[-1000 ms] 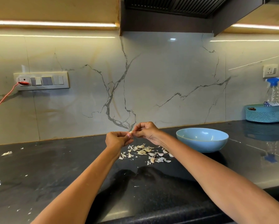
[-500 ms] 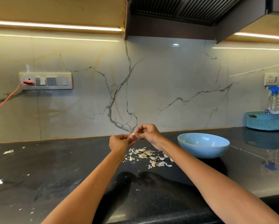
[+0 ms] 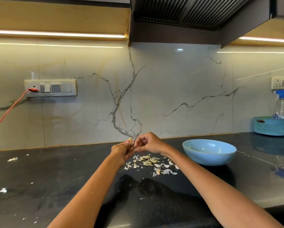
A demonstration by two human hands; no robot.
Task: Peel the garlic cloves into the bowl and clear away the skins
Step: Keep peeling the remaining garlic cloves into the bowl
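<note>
A dark stone counter (image 3: 55,178) stretches across the whole near part of the scene, backed by a pale marble wall (image 3: 170,96) with grey veins. A dark ribbed hood (image 3: 187,12) hangs at the top, right of centre. On the counter to the right sits a light blue bowl (image 3: 209,159); nothing can be made out inside it. At the far right edge stands a teal woven basket (image 3: 273,127), with a clear spray bottle (image 3: 282,104) with a blue top rising behind it. On the wall to the left is a switch panel (image 3: 50,88) with an orange cord (image 3: 8,111) plugged in and running off to the left.

Two bare forearms reach forward from the near edge and meet above the middle of the counter. The left hand (image 3: 121,151) pinches a garlic clove (image 3: 130,139) at its fingertips. The right hand (image 3: 148,143), just beside it, has thumb and forefinger closed on a thin strip of skin (image 3: 134,148) hanging from the clove. Below the hands, left of the bowl, lies a heap of garlic skins and cloves (image 3: 152,164). A few stray white scraps (image 3: 12,159) lie far to the left.
</note>
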